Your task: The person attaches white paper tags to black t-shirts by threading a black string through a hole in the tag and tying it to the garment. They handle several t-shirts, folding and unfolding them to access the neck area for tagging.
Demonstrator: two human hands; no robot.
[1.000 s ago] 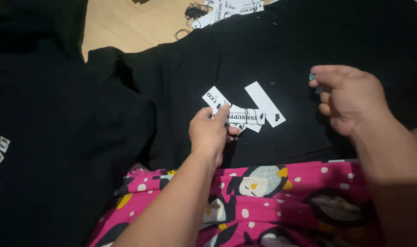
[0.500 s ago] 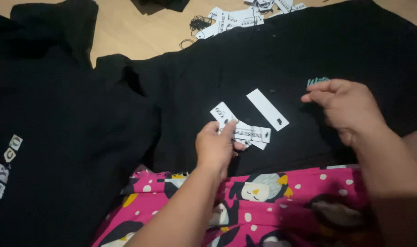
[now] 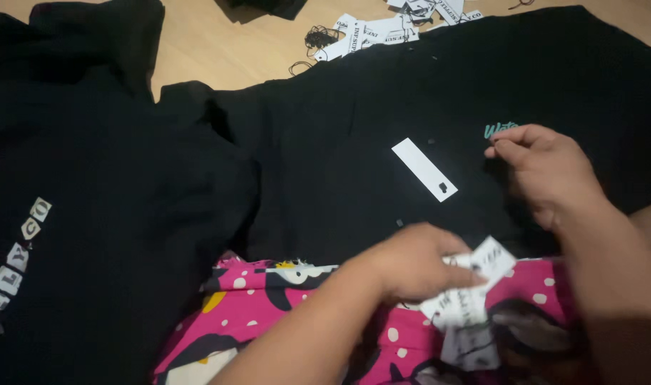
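My left hand (image 3: 411, 262) is closed on a small bunch of white paper tags (image 3: 475, 285), held low over the pink patterned cloth (image 3: 268, 314) on my lap. My right hand (image 3: 546, 171) rests on a black garment (image 3: 382, 100) spread on the floor, its fingers curled and pinching the cloth next to a small teal print (image 3: 498, 130). One white rectangular tag (image 3: 424, 169) lies loose on the black garment between my two hands.
A second black garment (image 3: 90, 214) with pale letters down its edge lies at the left. A heap of white tags and black strings (image 3: 382, 28) sits on the wooden floor (image 3: 218, 50) at the top. Another dark cloth shows at the top edge.
My left hand has pulled the bunch of tags down and right, off the black garment and over the pink cloth. One tag stayed behind. My right hand stayed by the teal print.
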